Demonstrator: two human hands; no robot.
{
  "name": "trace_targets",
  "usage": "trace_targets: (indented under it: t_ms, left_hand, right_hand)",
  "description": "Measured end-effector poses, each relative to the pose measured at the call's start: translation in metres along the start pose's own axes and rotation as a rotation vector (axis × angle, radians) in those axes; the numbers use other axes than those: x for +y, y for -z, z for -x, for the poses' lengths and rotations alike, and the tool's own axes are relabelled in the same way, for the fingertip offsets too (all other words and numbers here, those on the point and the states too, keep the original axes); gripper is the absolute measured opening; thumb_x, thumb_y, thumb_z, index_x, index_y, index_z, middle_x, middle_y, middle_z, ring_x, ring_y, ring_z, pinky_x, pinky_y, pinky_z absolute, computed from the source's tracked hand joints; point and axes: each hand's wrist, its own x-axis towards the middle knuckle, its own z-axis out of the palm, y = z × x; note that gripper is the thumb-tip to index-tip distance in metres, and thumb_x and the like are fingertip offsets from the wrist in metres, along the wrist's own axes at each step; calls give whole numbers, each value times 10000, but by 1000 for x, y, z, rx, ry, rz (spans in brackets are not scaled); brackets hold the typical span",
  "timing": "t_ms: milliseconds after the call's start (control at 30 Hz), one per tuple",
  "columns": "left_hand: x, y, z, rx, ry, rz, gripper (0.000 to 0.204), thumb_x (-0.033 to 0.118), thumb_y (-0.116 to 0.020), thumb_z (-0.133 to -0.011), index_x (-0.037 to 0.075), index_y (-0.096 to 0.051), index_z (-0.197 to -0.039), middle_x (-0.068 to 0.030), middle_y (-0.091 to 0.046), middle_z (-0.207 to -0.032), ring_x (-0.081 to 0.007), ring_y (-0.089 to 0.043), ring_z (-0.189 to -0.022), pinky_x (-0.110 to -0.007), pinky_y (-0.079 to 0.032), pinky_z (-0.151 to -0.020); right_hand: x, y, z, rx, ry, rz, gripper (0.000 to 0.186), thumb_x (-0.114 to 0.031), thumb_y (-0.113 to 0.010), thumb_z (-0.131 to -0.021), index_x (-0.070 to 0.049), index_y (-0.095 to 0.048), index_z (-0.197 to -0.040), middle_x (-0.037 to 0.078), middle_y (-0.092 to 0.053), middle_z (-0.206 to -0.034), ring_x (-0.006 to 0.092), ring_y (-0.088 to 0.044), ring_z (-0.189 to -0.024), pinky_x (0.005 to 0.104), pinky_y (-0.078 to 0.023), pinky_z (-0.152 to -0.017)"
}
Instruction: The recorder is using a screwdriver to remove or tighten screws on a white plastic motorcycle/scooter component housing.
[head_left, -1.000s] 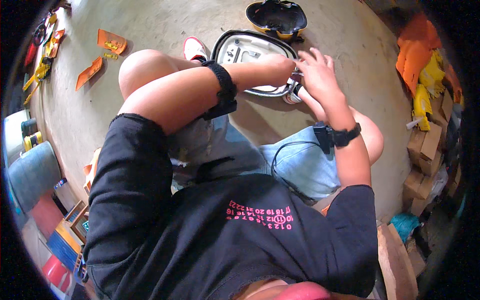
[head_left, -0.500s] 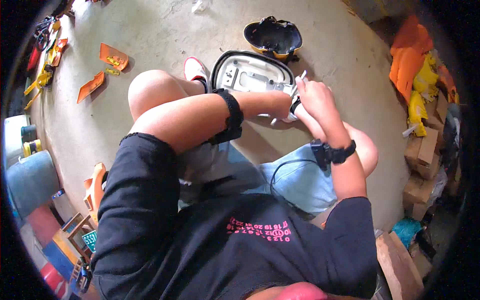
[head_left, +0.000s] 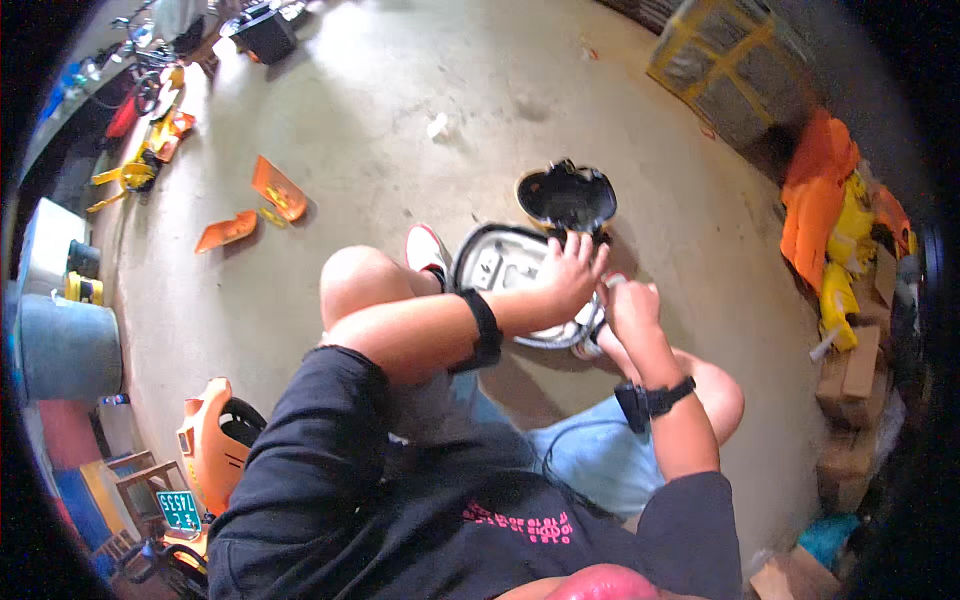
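On the floor in front of me lies an oval, tray-like shell [head_left: 487,264], pale inside with raised fittings and a dark padded rim. My left hand [head_left: 572,270] is over its right part, fingers stretched out and slightly apart, covering some of the inside. Whether the fingertips touch the shell I cannot tell. My right hand [head_left: 632,306] is closed beside the shell's right end, close to the left hand. A pale bit shows by its thumb, but what the fingers hold is hidden. My shoe and lower leg are just below that end.
A black open bowl-like part with a yellow edge [head_left: 567,197] stands beyond the shell. Two orange panels [head_left: 279,188] lie on the floor at left. Orange and yellow parts [head_left: 818,205] and cardboard boxes [head_left: 848,385] line the right side. A taped carton [head_left: 728,70] stands far right.
The view has shifted, showing more floor ahead. My left hand has come up from near the shell's lower right edge to over it, fingers stretched. The white stick-like thing at my right hand no longer shows clearly.
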Motion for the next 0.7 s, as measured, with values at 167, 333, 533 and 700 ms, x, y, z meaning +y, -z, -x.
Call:
trace_targets:
  t_ms: [167, 333, 533, 700]
  left_hand:
    - [-2, -8, 17, -316, -96, 212, 640, 211, -537, -779, -117, -349, -1296, -288, -551, -1082, -377, -584, -935, -476, -505, -723]
    - [17, -36, 15, -676, -427, 980, 310, 182, -640, -746, 22, -618, -1011, -175, -659, -908, -284, -634, -822, -415, -495, -728]
    - [21, -37, 14, -715, -172, 719, 228, 136, -651, -699, 48, -669, -909, -144, -677, -836, -270, -648, -736, -394, -506, -647]
    - [6, -17, 12, -550, -2, 465, 270, 104, -553, -767, 43, -628, -1020, -188, -663, -903, -338, -652, -858, -454, -508, -738]
  right_hand:
    - [-6, 17, 2, -80, -214, -125, 358, -293, -446, -879, -67, -704, -776, 194, -669, -771, 359, -664, -744, 476, -509, -708]
    - [-13, 44, 3, -355, -249, -293, 351, -236, -432, -848, -4, -695, -866, 254, -652, -888, 396, -640, -880, 478, -497, -796]
    - [-13, 44, 5, -299, -247, -282, 364, -298, -469, -879, -7, -687, -877, 212, -661, -922, 374, -625, -913, 486, -460, -852]
    - [-6, 30, 16, 582, 176, -82, 228, -259, -545, -835, -117, -723, -824, 123, -680, -942, 263, -567, -1068, 408, -365, -935]
